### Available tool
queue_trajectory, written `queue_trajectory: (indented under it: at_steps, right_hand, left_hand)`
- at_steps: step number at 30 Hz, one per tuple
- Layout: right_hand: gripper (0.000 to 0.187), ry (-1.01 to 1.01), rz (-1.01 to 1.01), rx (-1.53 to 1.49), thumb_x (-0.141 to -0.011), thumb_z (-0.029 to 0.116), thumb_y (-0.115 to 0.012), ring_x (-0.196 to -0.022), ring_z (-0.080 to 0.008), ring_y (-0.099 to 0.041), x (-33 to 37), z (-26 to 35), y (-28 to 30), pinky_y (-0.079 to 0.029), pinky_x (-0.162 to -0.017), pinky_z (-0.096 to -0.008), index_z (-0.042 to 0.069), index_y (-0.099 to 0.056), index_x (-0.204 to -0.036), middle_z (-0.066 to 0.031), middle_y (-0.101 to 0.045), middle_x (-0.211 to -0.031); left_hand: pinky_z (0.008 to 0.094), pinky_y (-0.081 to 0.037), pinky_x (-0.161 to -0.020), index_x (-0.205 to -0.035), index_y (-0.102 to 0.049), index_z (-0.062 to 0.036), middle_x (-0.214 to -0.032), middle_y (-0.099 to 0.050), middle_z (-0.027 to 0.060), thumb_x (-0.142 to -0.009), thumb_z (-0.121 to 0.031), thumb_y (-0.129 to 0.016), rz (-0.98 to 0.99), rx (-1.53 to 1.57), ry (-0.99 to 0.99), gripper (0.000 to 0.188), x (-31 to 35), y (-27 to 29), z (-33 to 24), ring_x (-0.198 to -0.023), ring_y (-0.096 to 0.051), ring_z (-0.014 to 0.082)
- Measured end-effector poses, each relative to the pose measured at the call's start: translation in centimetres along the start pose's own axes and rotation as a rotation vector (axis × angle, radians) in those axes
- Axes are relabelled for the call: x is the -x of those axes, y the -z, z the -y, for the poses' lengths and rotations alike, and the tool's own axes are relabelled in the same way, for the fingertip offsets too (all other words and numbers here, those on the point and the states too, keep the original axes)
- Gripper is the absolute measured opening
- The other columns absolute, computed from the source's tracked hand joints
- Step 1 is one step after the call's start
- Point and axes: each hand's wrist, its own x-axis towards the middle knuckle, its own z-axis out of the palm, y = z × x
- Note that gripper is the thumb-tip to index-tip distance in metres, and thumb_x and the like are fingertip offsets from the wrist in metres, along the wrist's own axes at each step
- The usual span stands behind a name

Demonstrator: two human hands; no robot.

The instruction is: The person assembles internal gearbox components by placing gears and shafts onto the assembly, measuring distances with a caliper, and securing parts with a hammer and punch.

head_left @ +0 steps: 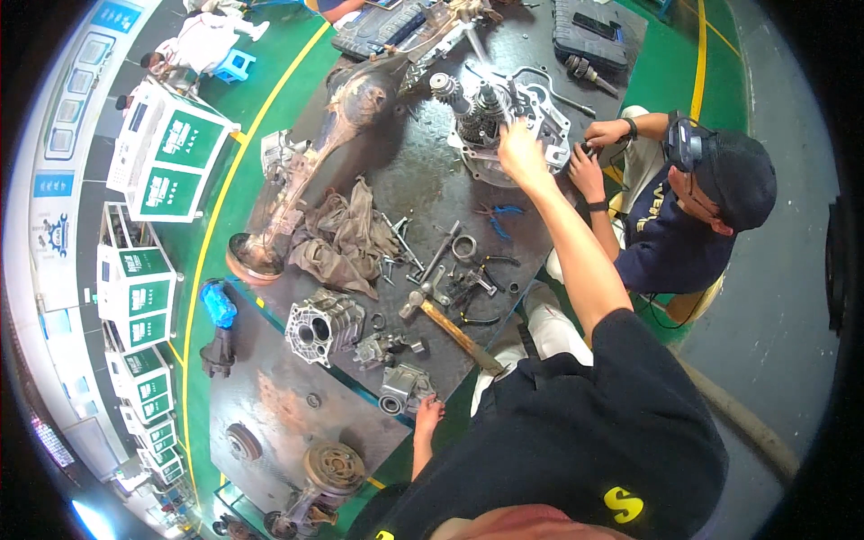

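Observation:
My right hand (524, 155) reaches far across the bench, its fingers closed over the gear cluster (481, 117) in an open aluminium gearbox casing (549, 117). What those fingers hold, if anything, is hidden. Close to my body, my left hand (429, 414) is low at the bench edge, beside a small aluminium housing (405, 389) with a round opening. Its fingers are too small to read. A co-worker's hands (589, 166) are together at the casing's right side, around a small dark thing.
Between my arms lie a wooden-handled hammer (454, 337), blue-handled pliers (498, 219), brown rags (346, 238) and a larger aluminium casing (324, 326). A rusty axle (333, 135) stretches along the left. The co-worker (693, 207) sits at the right. A black tool case (589, 36) lies at the far end.

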Motion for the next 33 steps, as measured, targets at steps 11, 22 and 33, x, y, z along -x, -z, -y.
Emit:
queue_trajectory:
  at_steps: [11,22,33]
  right_hand:
    - [0.047,0.056,-0.073,-0.04,-0.109,0.037,-0.041,-0.094,-0.0574,-0.065,1.4,-1.3,-0.4,-0.051,-0.085,-0.0624,-0.008,-0.055,-0.106,-0.0398,-0.066,-0.092]
    - [0.049,0.046,0.261,0.203,-0.107,0.031,-0.038,-0.098,-0.0547,-0.066,-0.6,-2.5,-0.8,-0.053,-0.087,-0.0583,-0.011,-0.063,-0.108,-0.0408,-0.066,-0.101]
    - [0.052,-0.049,0.018,0.052,-0.109,0.04,-0.034,-0.103,-0.0541,-0.064,-0.1,-2.4,-0.9,-0.048,-0.093,-0.0596,-0.002,-0.063,-0.112,-0.0346,-0.068,-0.103]
  left_hand:
    - [0.0289,-0.054,-0.07,-0.142,-0.052,-0.0032,-0.098,-0.071,0.0063,-0.095,-0.017,-0.063,-0.019,0.037,-0.004,0.05,-0.4,-0.9,-0.8,-0.078,-0.065,0.0135]
    - [0.0274,-0.052,-0.066,-0.143,-0.052,-0.0034,-0.094,-0.071,0.006,-0.096,-0.016,-0.062,0.02,0.038,-0.062,0.05,-1.4,-2.1,-0.2,-0.075,-0.064,0.013]
    - [0.0277,-0.052,-0.066,-0.141,-0.055,-0.0063,-0.094,-0.07,0.0044,-0.096,-0.015,-0.062,-0.023,0.131,-0.044,0.047,-0.4,-2.1,0.4,-0.074,-0.063,0.0123]
